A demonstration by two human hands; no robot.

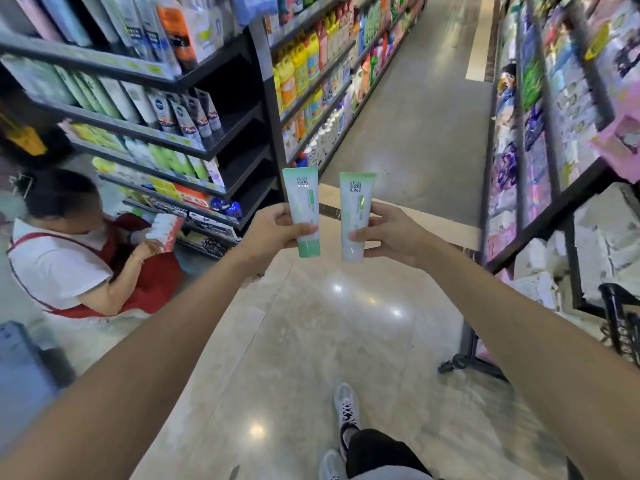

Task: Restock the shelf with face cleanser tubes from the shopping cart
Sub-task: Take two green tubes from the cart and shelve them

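Two smooth, flat-crimped green-white plastic tubes upright, left tube (302, 211) in left hand (268, 230) grip, right tube (355, 216) in right hand (389, 233) grip.

Aisle clearance. The tiled floor (346, 323) runs open between the two shelving runs, and open air surrounds both outstretched arms. On the left, the cleanser shelf (221, 133) shows bare dark bays at the right end of its tiers, beside packed tubes. A crouching person in a red apron (79, 251) blocks the lower-left approach to that shelf. A black cart (620, 323) and the right shelving (554, 202) close the right side.
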